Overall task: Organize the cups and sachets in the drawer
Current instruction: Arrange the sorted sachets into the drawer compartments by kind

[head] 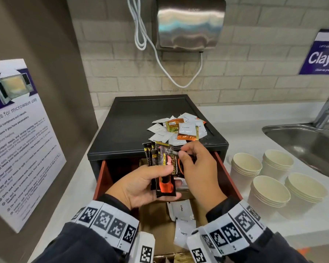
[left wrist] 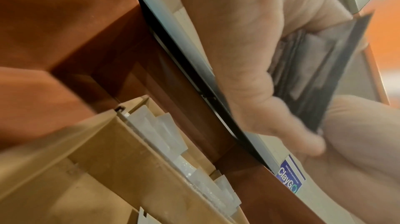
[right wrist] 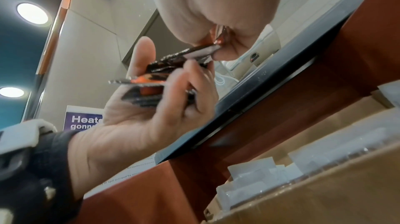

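My left hand [head: 141,184] grips a fanned bunch of black coffee sachets [head: 162,166] above the open red drawer [head: 228,172]; the bunch also shows in the left wrist view [left wrist: 320,73] and the right wrist view [right wrist: 164,80]. My right hand [head: 196,168] pinches one black sachet at the top of that bunch. White sachets marked Coffee [head: 180,208] lie in a cardboard divider in the drawer. A loose pile of white and orange sachets [head: 180,130] sits on top of the black drawer unit [head: 137,122]. Stacks of paper cups [head: 270,183] stand on the counter at the right.
A steel sink [head: 308,143] with a tap lies at the far right behind the cups. A hand dryer [head: 190,23] hangs on the tiled wall above the unit. A microwave notice [head: 17,133] covers the left wall panel.
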A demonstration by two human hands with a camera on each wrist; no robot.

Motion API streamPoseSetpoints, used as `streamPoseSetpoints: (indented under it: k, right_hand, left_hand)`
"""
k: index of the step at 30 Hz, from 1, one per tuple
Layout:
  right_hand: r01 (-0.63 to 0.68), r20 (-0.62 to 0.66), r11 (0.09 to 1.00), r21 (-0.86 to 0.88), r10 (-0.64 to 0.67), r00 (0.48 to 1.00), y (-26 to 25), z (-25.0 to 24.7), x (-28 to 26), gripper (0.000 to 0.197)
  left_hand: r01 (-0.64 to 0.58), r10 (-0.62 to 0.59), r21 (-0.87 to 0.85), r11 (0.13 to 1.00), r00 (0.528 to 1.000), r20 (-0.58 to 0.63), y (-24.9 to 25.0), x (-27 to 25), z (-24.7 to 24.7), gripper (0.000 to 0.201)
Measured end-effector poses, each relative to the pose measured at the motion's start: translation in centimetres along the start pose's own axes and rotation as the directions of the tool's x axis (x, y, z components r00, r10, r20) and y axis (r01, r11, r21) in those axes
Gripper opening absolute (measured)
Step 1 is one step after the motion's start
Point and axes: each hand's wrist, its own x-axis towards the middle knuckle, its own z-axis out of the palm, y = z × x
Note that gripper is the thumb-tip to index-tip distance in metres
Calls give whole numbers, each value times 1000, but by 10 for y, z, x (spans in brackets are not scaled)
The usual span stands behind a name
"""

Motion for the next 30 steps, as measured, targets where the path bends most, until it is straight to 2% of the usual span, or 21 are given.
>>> streamPoseSetpoints:
  k: [2,5,9,11,13,16,18,20,21,22,23,24,25,26,27,28,30]
  right_hand:
    - [-57,29,998,-3,57,998,1,-1,0,17]
    - [-103,49,995,-1,103,994,-2,1,-2,13]
    - [-208,-2,975,81,209,978,-2,4,1,25]
    - [-231,-13,968,98,233,972,-5,5,1,26]
    - [-171,70,985,29,169,983,-11,6,-4,23]
    - [-49,275,991,-124,82,958,-17,9,-10,17]
    - [-103,307,993,-60,116,945,-18,5,-7,15]
    - [-229,297,973,23,212,931,-16,-1,-1,11]
    - [-303,308,953,6,287,907,-15,-5,2,8]
    - [-376,345,924,-66,375,861,-14,-9,4,11]
    - [-438,410,882,-174,470,782,-13,-12,4,15]
    - [-447,494,838,-312,545,678,-12,-13,1,18]
    - [-365,572,805,-468,591,569,-12,-14,-3,23]
    - [-216,627,778,-590,610,484,-11,-14,-8,29]
    - [-56,660,749,-660,613,434,-11,-12,-12,36]
    - [73,676,718,-692,609,414,-10,-11,-17,42]
    - [220,684,663,-716,602,412,-9,-8,-23,49]
  left_hand:
    - [-59,60,24,998,998,-13,1,1,1,83]
    - [-154,154,-26,988,988,-21,0,1,2,75]
    - [-227,230,-104,968,973,20,-1,2,5,86]
    - [-249,249,-23,968,969,5,-3,2,10,65]
    - [-271,277,78,959,958,-75,-4,2,17,32]
    - [-318,342,136,938,911,-232,-3,4,16,22]
    - [-351,366,103,931,892,-267,2,2,14,24]
    - [-375,377,61,925,889,-259,7,-1,12,29]
    - [-390,386,37,920,886,-256,8,-3,11,30]
    - [-403,394,18,915,884,-253,9,-4,10,28]
    - [-411,397,1,912,882,-254,11,-4,9,26]
    - [-413,395,-17,911,882,-257,12,-5,8,22]
    - [-413,390,-38,910,883,-261,13,-6,8,19]
    - [-417,389,-60,907,883,-263,14,-7,8,18]
    - [-426,391,-83,901,880,-268,16,-8,7,18]
    - [-439,398,-105,892,875,-275,16,-9,7,19]
    - [-464,412,-145,874,865,-287,17,-10,7,22]
